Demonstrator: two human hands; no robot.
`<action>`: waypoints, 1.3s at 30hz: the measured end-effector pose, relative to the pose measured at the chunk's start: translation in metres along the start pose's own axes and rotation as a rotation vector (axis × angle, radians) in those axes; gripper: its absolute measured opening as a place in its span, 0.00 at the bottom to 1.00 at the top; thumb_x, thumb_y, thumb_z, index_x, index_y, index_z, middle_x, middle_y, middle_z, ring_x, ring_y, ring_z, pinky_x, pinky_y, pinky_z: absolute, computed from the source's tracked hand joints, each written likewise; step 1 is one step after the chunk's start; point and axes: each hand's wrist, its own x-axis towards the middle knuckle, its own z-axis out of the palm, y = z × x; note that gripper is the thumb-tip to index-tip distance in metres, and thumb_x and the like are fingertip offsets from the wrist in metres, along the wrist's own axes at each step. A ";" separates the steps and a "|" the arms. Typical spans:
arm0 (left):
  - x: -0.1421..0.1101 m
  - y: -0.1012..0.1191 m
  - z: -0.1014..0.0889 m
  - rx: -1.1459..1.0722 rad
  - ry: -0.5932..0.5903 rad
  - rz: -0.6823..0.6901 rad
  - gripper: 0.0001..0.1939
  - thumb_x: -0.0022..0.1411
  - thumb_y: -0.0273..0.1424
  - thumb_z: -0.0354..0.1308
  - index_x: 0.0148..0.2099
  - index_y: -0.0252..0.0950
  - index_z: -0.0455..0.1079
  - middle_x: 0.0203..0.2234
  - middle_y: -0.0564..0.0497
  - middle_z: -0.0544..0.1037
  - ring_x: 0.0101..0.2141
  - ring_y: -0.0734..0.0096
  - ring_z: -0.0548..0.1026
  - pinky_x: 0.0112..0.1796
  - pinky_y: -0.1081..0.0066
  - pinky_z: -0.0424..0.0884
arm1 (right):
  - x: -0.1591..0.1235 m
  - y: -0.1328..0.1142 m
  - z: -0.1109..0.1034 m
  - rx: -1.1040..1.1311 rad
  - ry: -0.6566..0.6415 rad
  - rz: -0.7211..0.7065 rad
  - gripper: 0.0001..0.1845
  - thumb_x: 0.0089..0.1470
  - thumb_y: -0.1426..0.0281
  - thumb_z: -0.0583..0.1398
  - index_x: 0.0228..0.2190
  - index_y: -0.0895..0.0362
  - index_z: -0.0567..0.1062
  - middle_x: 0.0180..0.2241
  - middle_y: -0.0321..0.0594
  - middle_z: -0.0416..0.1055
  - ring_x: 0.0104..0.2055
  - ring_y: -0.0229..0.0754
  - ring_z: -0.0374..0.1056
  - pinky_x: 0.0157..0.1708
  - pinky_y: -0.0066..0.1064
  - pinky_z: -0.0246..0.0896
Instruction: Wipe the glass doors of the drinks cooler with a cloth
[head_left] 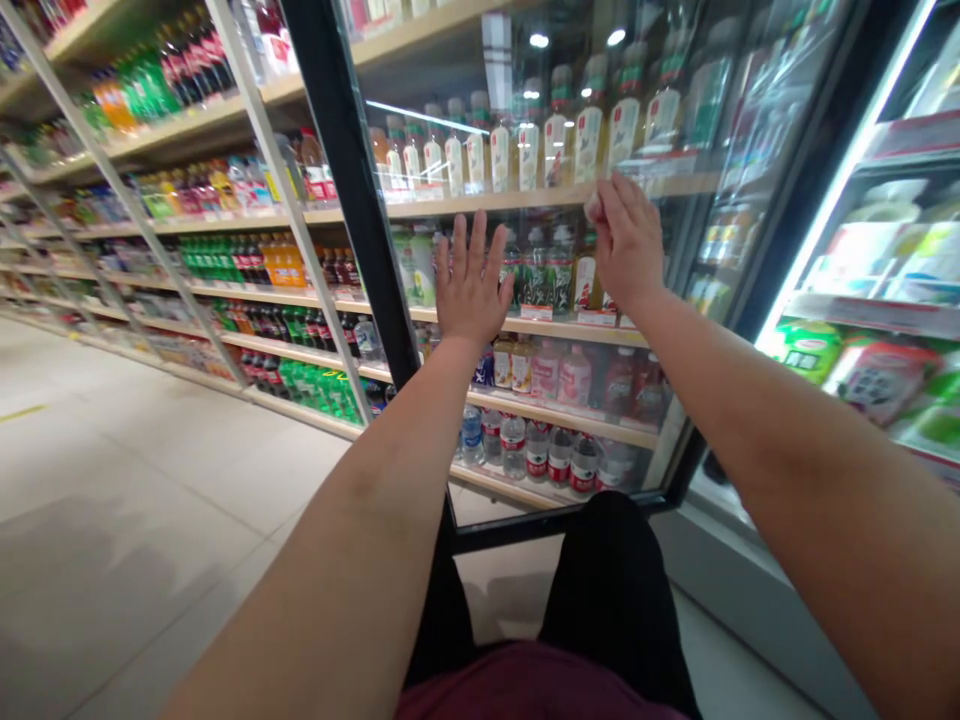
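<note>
Well, left fingers (478,242) apart at glass door (356,180), right fingers (624,202) clamped on white wad (593,208) (mostly hidden)

Green bottles (313,388) on low shelf (285,406), left; pale tiled floor (142,490); red package (885,375) at right.

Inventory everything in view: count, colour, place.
Glass door: one, black-framed, centre
Shelf racks: several, pale, left, behind glass
Assorted drinks: many, mixed, left racks
White-labelled bottles: many, yellowish, behind upper glass
Pink bottles: two-plus, pink, behind glass
Water bottles: several, clear, lowest shelf
Refrigerator: one, grey base, right
Packets: several, green and red, refrigerator
Floor tiles: several, pale, left
Small unclear item: one, white, right hand
Trousers: one pair, black, bottom
Left hand: one, bare, at glass
Right hand: one, bare, pinching item
</note>
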 end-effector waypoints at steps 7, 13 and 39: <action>0.001 -0.004 0.006 -0.009 -0.008 0.012 0.38 0.70 0.49 0.36 0.78 0.41 0.46 0.75 0.73 0.46 0.62 0.97 0.03 0.63 0.76 0.02 | -0.018 0.007 -0.003 0.023 -0.045 -0.023 0.31 0.73 0.60 0.42 0.70 0.52 0.63 0.74 0.41 0.56 0.78 0.55 0.46 0.75 0.63 0.44; 0.000 -0.007 0.008 -0.038 0.027 0.039 0.37 0.72 0.47 0.37 0.78 0.40 0.46 0.76 0.71 0.43 0.64 0.95 0.05 0.66 0.74 0.05 | -0.006 0.033 0.000 0.086 0.132 0.151 0.33 0.75 0.58 0.39 0.72 0.53 0.60 0.76 0.39 0.49 0.78 0.53 0.41 0.76 0.57 0.36; 0.000 -0.006 0.007 0.000 0.056 0.053 0.36 0.70 0.45 0.42 0.77 0.42 0.48 0.76 0.71 0.41 0.63 1.01 0.05 0.67 0.73 0.06 | -0.037 0.112 0.001 0.126 0.257 0.296 0.42 0.69 0.47 0.42 0.73 0.56 0.58 0.75 0.44 0.52 0.78 0.59 0.43 0.76 0.61 0.36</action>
